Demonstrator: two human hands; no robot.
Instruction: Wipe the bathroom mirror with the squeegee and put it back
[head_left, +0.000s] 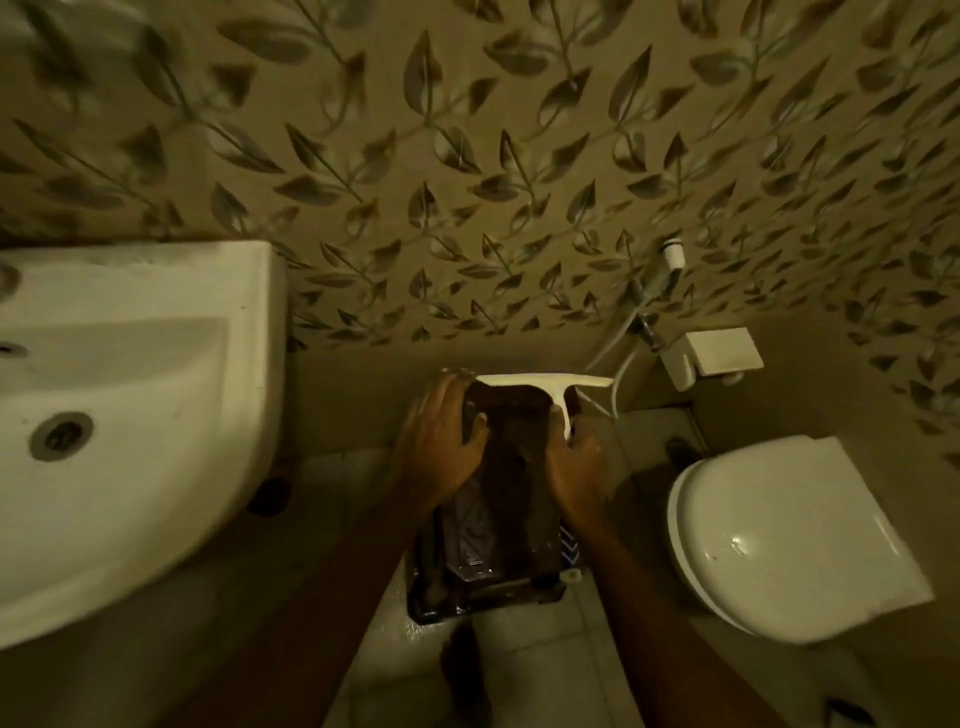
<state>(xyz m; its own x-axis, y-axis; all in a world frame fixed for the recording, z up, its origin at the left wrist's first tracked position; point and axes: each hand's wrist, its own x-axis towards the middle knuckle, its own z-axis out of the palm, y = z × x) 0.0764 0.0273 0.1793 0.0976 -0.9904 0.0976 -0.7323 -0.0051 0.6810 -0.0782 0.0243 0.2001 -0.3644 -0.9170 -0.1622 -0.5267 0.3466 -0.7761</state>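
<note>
- Mirror (498, 483): dark framed panel, lower centre of frame, leaning on the wall btwn sink (156, 415) at left and toilet (779, 535) at right.
- Your right hand (576, 462) is closed round the squeegee (545, 384) handle; blade sits across the mirror's top edge.
- Your left hand (441, 441), fingers spread, grips the mirror's upper left corner to steady it.
- Progress (est.): wipe at start of a stroke. Glass looks wet; can't tell how much is done.
- Left: finish strokes, put squeegee back.

White sink (156, 415) left, closed toilet (779, 535) right, leaf-patterned wall (467, 156) behind
</note>
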